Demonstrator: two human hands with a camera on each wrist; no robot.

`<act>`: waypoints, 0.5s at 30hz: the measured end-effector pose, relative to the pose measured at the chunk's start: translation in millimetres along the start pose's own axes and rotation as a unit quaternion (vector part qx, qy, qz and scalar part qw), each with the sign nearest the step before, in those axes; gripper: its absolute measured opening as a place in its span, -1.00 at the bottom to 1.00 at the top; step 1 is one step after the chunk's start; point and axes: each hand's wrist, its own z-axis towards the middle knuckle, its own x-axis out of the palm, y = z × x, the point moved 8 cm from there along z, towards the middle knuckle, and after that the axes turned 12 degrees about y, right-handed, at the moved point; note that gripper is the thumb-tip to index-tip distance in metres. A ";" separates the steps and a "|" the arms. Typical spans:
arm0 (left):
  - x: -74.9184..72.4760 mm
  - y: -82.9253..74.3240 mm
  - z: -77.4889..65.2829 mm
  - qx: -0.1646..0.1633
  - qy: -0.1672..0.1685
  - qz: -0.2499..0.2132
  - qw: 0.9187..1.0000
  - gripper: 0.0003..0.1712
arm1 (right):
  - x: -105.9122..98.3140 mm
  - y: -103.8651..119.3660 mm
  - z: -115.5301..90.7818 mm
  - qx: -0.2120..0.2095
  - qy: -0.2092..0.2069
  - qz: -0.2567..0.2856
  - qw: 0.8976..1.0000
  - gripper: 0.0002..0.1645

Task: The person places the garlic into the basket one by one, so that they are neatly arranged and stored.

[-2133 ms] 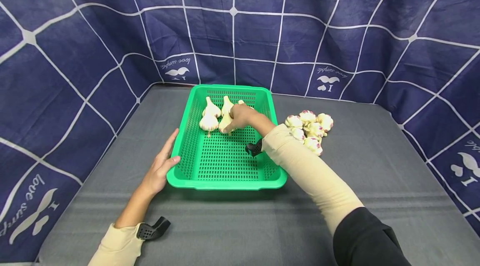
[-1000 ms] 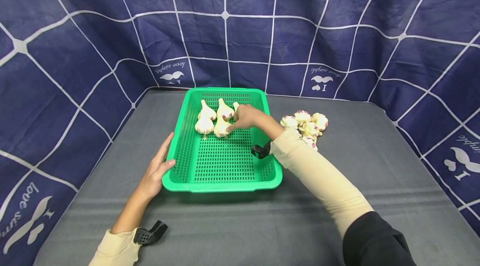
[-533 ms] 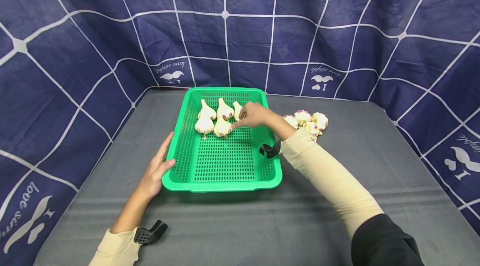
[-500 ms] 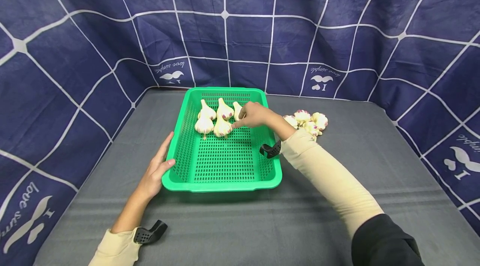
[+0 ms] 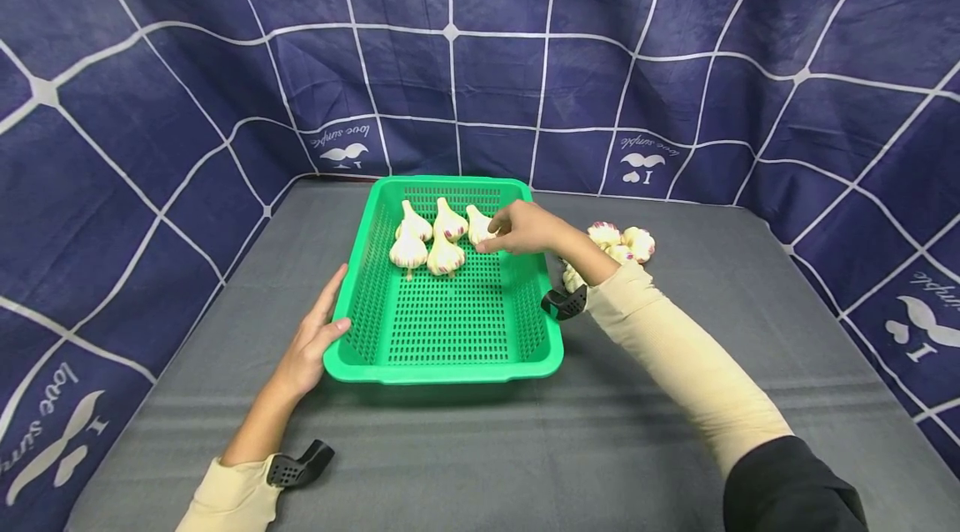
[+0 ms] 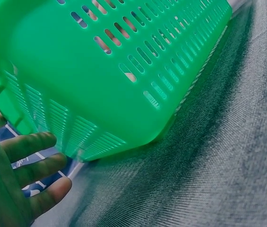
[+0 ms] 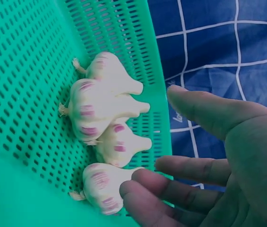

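Note:
Several white garlic bulbs (image 5: 446,257) with purple streaks lie close together in the far half of a green perforated basket (image 5: 442,373). My right hand (image 5: 521,228) is over the basket's right side, beside the rightmost garlic bulb (image 5: 480,225). In the right wrist view its thumb and fingers are spread apart with nothing between them, fingertips close to the nearest bulb (image 7: 102,187). My left hand (image 5: 303,353) is at the basket's left side, thumb at the rim. The left wrist view shows its fingers (image 6: 31,146) loosely extended outside the basket wall.
More garlic bulbs (image 5: 639,243) sit in a pile on the grey cloth (image 5: 720,307) to the right of the basket, partly hidden by my right forearm. A blue curtain with white lines (image 5: 495,73) hangs behind and at both sides.
My right hand has drawn back to the right from among the bulbs, uncovering the rightmost bulb in the basket. My left hand keeps its place at the basket's side.

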 end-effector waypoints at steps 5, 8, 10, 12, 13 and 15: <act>0.3 1.3 -0.3 -0.007 0.001 -0.004 1.000 -0.21 | -1.6 -0.8 -11.8 -0.043 -0.027 -0.011 0.999 -0.38; 0.2 1.3 -0.3 -0.007 0.001 -0.007 1.000 -0.22 | -3.0 -3.1 -19.6 -0.055 -0.040 0.011 0.998 -0.40; 0.3 1.1 -0.1 -0.006 0.000 -0.006 1.000 -0.22 | -4.6 -3.4 -25.4 -0.062 -0.049 0.025 0.997 -0.42; 0.4 1.3 -0.1 -0.007 0.000 -0.005 1.000 -0.22 | -6.0 -3.7 -31.5 -0.067 -0.057 0.037 0.995 -0.45; 0.5 1.5 0.0 -0.008 -0.001 -0.005 1.000 -0.22 | -6.8 -4.4 -34.4 -0.069 -0.061 0.043 0.995 -0.46; 0.7 1.8 0.2 -0.009 -0.001 -0.004 1.000 -0.22 | -7.9 -6.6 -39.8 -0.072 -0.071 0.050 0.994 -0.48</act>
